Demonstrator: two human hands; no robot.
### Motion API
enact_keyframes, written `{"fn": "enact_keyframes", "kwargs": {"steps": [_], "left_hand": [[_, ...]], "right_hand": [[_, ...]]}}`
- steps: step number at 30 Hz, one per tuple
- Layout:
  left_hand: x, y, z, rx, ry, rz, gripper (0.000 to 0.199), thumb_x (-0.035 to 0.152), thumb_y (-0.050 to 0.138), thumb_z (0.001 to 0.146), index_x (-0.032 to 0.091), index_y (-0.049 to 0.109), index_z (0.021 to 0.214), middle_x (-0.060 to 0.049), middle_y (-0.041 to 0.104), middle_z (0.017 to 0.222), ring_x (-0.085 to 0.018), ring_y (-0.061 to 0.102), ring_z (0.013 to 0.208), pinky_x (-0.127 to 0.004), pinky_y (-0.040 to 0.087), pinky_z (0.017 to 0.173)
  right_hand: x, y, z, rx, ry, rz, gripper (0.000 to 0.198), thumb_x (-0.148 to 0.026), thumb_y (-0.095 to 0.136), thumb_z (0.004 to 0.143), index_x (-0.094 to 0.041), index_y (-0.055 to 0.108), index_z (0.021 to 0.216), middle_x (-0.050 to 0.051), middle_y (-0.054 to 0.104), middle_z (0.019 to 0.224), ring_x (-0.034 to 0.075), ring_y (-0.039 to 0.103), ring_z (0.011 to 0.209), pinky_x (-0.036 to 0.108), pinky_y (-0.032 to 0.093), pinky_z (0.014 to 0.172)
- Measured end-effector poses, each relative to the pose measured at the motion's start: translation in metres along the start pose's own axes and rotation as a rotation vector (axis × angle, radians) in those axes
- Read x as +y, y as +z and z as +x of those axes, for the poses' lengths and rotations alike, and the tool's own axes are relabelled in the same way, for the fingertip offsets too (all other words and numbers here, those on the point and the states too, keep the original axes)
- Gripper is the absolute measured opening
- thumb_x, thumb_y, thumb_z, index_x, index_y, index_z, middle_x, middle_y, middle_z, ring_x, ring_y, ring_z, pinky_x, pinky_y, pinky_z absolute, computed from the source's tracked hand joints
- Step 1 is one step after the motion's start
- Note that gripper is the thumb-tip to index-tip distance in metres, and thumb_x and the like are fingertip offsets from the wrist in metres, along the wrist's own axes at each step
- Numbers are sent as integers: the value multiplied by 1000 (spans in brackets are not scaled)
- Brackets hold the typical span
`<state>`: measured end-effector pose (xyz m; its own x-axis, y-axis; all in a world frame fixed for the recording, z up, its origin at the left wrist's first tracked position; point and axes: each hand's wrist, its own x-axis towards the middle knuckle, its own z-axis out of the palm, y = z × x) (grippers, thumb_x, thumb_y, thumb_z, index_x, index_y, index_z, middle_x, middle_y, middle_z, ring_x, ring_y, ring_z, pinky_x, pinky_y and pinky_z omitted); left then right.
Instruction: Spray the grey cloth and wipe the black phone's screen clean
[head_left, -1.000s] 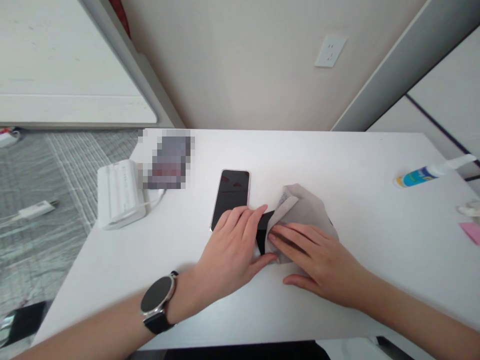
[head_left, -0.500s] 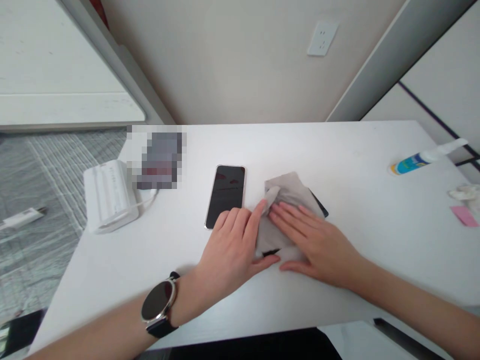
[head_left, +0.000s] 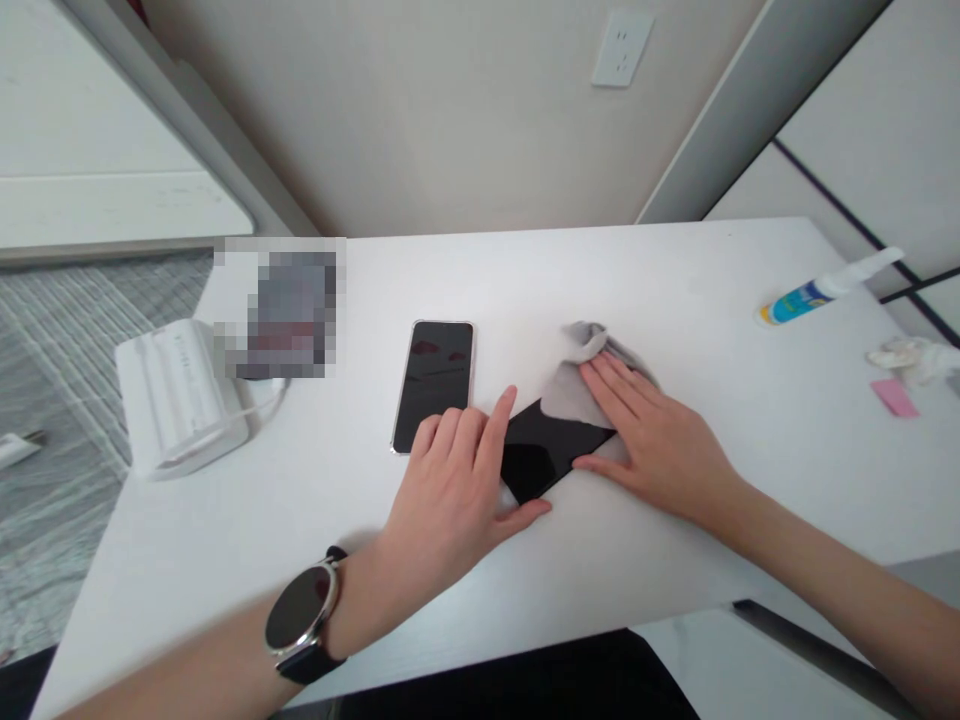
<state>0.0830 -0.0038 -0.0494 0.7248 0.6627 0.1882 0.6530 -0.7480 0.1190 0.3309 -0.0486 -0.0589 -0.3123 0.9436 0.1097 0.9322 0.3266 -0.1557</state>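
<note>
A black phone (head_left: 545, 448) lies flat and slanted on the white table (head_left: 675, 300). My left hand (head_left: 457, 480), with a black watch on its wrist, steadies the phone's near left end between index finger and thumb. My right hand (head_left: 651, 440) presses a grey cloth (head_left: 576, 385) flat onto the phone's far right end. The cloth bunches up beyond my fingertips and hides that end of the phone. A second dark phone (head_left: 434, 381) lies face up just left of my left hand's fingertips.
A white box-shaped device (head_left: 176, 395) with a cable sits at the table's left side, next to a blurred patch. At the far right are a spray bottle (head_left: 821, 290) lying down, a crumpled white wad (head_left: 907, 355) and a pink slip (head_left: 894, 397). A striped mat covers the floor on the left.
My right hand has slid the cloth away along the phone toward the far right, baring most of the black screen. My left hand has stayed at the near end.
</note>
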Motion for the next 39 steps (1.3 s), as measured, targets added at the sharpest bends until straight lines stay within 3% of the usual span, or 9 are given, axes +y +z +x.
{"fn": "enact_keyframes", "kwargs": {"steps": [3, 8, 12, 15, 19, 25, 31, 35, 39], "left_hand": [[0, 2, 0, 10, 8, -4, 107, 74, 59, 89, -1, 23, 157, -15, 61, 107, -33, 55, 95, -46, 45, 86], [-5, 7, -3, 44, 5, -10, 109, 78, 44, 93, -2, 14, 161, -14, 59, 99, -32, 54, 88, -47, 46, 83], [-6, 5, -3, 22, -21, -38, 110, 79, 45, 92, 5, 7, 164, -15, 61, 106, -34, 56, 94, -49, 47, 85], [-7, 1, -4, -13, -36, -122, 110, 74, 51, 93, 8, 0, 165, -18, 60, 114, -37, 56, 102, -53, 47, 89], [-9, -4, -10, -59, 1, -259, 107, 56, 59, 96, 12, -9, 165, -18, 57, 126, -37, 53, 116, -64, 39, 107], [-10, -1, -16, -45, -48, -400, 118, 47, 72, 90, 17, -14, 165, -19, 55, 135, -37, 52, 120, -65, 40, 110], [-9, 2, -19, 13, -80, -434, 123, 32, 74, 84, 19, -20, 163, -25, 31, 157, -39, 36, 144, -59, 43, 112], [-7, 0, -17, 6, -50, -367, 120, 31, 72, 83, 16, -15, 164, -27, 36, 155, -40, 44, 138, -59, 46, 107], [-5, -2, -14, -19, -66, -349, 120, 41, 74, 84, 17, -11, 165, -25, 42, 152, -40, 52, 127, -58, 45, 104]], "right_hand": [[-12, 3, -2, 8, 17, 2, 112, -83, 47, 89, 3, 30, 159, 26, 34, 165, 40, 30, 155, 62, 32, 124], [-65, 8, 1, -75, -282, 177, 124, -93, 36, 82, 4, 29, 159, 24, 27, 168, 34, 22, 159, 52, 26, 129], [-43, 3, 6, -58, -187, 114, 106, -83, 35, 93, 0, 34, 159, 20, 34, 166, 32, 30, 157, 50, 26, 129], [-13, 1, 7, 0, -9, 2, 106, -81, 39, 93, 2, 33, 158, 24, 35, 165, 35, 33, 155, 53, 27, 128], [-4, 4, 5, 36, 21, -21, 112, -85, 38, 90, 4, 31, 158, 27, 34, 165, 37, 31, 155, 56, 25, 128], [-49, 13, 6, 32, -45, 96, 126, -94, 34, 81, 7, 30, 158, 29, 30, 165, 40, 26, 157, 59, 21, 128], [-91, 13, -4, -59, -242, 285, 123, -94, 31, 82, 4, 33, 157, 23, 31, 166, 33, 25, 158, 51, 26, 129], [-76, 2, -21, -113, -263, 295, 108, -87, 35, 89, -3, 37, 158, 17, 40, 164, 28, 32, 156, 47, 29, 129], [-29, -7, -34, -95, -174, 146, 97, -77, 42, 95, -9, 28, 163, 16, 42, 164, 32, 37, 153, 54, 34, 125]]}}
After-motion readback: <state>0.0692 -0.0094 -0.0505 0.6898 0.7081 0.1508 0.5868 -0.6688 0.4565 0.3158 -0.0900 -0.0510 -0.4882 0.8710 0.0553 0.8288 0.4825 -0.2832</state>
